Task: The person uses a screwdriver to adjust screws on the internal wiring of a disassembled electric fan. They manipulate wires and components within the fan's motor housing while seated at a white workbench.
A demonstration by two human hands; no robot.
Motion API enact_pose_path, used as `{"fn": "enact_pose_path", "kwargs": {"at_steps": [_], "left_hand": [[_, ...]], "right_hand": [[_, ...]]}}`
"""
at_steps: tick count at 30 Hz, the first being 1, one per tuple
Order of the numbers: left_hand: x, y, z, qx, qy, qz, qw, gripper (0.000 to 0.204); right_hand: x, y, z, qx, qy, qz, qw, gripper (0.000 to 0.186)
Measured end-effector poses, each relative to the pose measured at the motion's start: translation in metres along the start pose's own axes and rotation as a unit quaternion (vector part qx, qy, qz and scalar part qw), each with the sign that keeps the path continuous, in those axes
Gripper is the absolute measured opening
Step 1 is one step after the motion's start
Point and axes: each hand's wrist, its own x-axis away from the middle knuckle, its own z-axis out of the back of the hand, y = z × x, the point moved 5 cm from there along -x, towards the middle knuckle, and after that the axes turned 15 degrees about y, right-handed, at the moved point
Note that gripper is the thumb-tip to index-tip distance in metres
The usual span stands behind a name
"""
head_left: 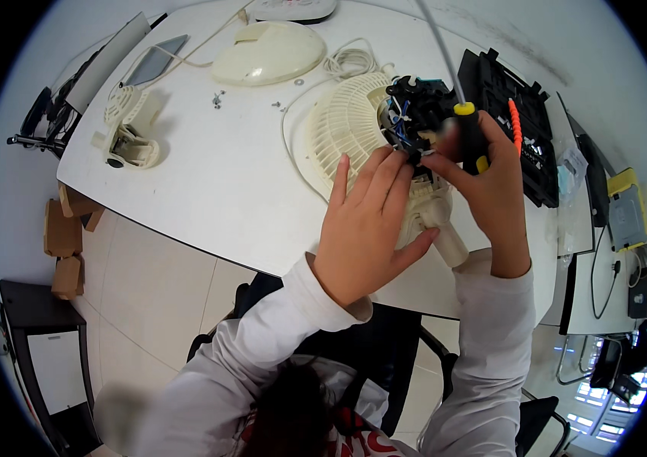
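A cream slatted round housing [342,122] of an appliance lies on the white table, its inner black mechanism [422,99] with blue wires exposed. My left hand [365,221] lies over the housing's near side with fingers stretched out. Its fingertips touch a small black part at the mechanism's near edge. In my right hand [495,186] is a screwdriver [472,133] with a black and yellow handle, its shaft pointing up and away from the mechanism. The right thumb and fingertips reach to the same black part; blur hides their exact contact. A cream tubular neck [445,232] extends toward me.
Behind lies a smooth cream cover [270,53] beside a coiled cable [352,61]. Loose screws [218,100] sit near it. A cream bracket-like part [132,129] stands at the left. At the right, an open black tool case [517,114] holds an orange twisted-looking rod [515,126].
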Motion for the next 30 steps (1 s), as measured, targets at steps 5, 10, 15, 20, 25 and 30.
{"fn": "enact_pose_path", "kwargs": {"at_steps": [5,10,15,20,25,30], "left_hand": [[0.0,-0.003,0.003,-0.022,-0.015,-0.004,1.0,0.064],[-0.002,-0.013,0.009,0.016,-0.046,0.012,0.999,0.063],[0.0,-0.007,0.014,-0.034,-0.08,0.005,0.996,0.064],[0.017,0.033,0.008,-0.027,0.056,-0.177,0.982,0.026],[0.017,0.041,-0.024,-0.059,0.016,-0.361,0.931,0.007],[0.004,0.041,-0.026,-0.017,-0.039,-0.432,0.901,0.008]], "right_hand": [[-0.004,0.006,0.007,-0.017,0.003,-0.034,0.999,0.029],[-0.005,0.019,0.017,-0.023,0.028,-0.138,0.99,0.034],[0.004,0.046,0.02,-0.176,0.074,-0.189,0.963,0.033],[0.015,0.06,0.01,-0.315,0.098,-0.251,0.91,0.029],[0.019,0.057,0.009,-0.301,0.111,-0.25,0.914,0.026],[0.018,0.061,0.016,-0.271,0.124,-0.23,0.926,0.026]]}}
